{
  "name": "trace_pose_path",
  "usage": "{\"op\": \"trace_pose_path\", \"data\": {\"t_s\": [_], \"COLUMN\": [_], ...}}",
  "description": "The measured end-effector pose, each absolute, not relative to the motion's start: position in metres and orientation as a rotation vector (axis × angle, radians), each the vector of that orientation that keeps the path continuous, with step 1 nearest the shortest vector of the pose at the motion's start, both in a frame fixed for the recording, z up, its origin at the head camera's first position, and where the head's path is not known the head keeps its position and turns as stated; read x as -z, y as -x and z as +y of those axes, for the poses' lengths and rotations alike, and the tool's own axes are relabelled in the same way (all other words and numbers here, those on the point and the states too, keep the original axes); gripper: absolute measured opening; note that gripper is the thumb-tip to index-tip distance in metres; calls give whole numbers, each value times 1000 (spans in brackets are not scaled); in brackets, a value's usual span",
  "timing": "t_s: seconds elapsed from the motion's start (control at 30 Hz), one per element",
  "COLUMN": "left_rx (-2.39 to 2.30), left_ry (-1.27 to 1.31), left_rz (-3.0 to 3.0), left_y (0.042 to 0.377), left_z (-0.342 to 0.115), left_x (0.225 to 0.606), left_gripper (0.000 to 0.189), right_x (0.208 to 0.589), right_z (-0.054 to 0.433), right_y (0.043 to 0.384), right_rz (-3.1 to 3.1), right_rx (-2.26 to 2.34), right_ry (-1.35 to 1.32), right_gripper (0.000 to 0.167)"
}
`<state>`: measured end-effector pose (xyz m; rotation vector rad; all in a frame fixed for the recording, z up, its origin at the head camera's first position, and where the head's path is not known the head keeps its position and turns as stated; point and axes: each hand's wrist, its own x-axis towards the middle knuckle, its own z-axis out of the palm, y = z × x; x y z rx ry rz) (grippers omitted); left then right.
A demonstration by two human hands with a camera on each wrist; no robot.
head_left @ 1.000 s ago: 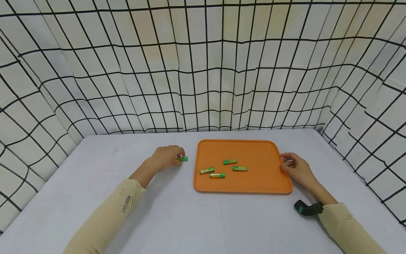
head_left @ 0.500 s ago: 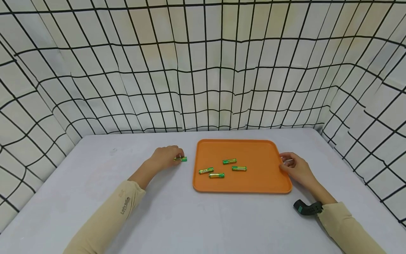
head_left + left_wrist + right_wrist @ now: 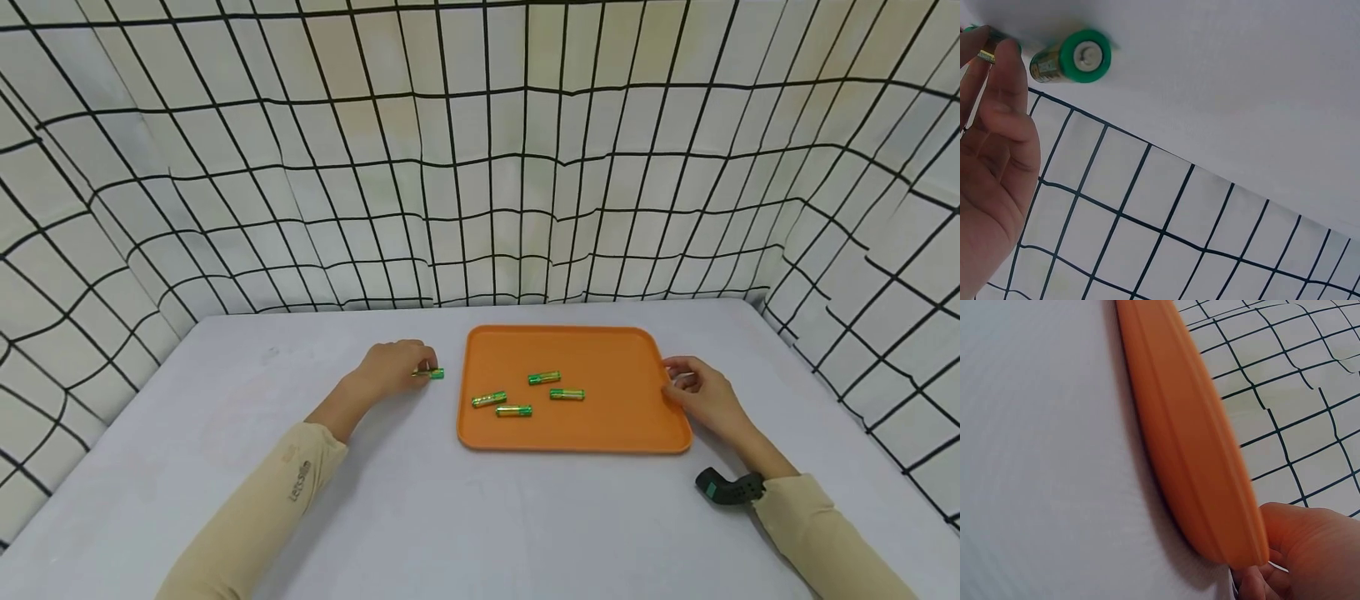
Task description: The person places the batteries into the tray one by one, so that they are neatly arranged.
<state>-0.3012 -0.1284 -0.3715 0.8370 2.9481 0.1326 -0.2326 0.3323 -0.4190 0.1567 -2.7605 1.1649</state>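
My left hand [image 3: 392, 367] is low over the white table, left of an orange tray [image 3: 600, 425]. Its thumb and fingertips pinch a green-and-gold battery [image 3: 987, 55], mostly hidden by the fingers in the left wrist view. Close beside those fingertips a second battery [image 3: 1088, 56] lies on its side, its button end facing the camera. On the tray lie several more such batteries, among them one battery [image 3: 567, 394] nearest the middle. My right hand [image 3: 703, 398] grips the tray's right rim, thumb and curled fingers at the edge.
A white cloth covers the table [image 3: 450, 525]. White walls with a black grid [image 3: 487, 192] enclose its back and sides. A black strap device [image 3: 727, 487] sits on the right wrist.
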Motion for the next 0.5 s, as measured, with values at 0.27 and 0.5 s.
{"op": "trace_pose_path", "data": {"t_s": [0.27, 0.5], "left_rx": [-102, -110], "left_ry": [-827, -872], "left_rz": [2962, 2994], "left_y": [302, 301], "left_z": [-126, -124], "left_x": [369, 364], "left_gripper": [14, 15], "right_x": [420, 419], "right_z": [332, 333], "right_y": [232, 232], "right_rz": [-2759, -2757], "right_rx": [-1169, -1172], "right_ry": [-164, -163], "right_gripper": [39, 40]}}
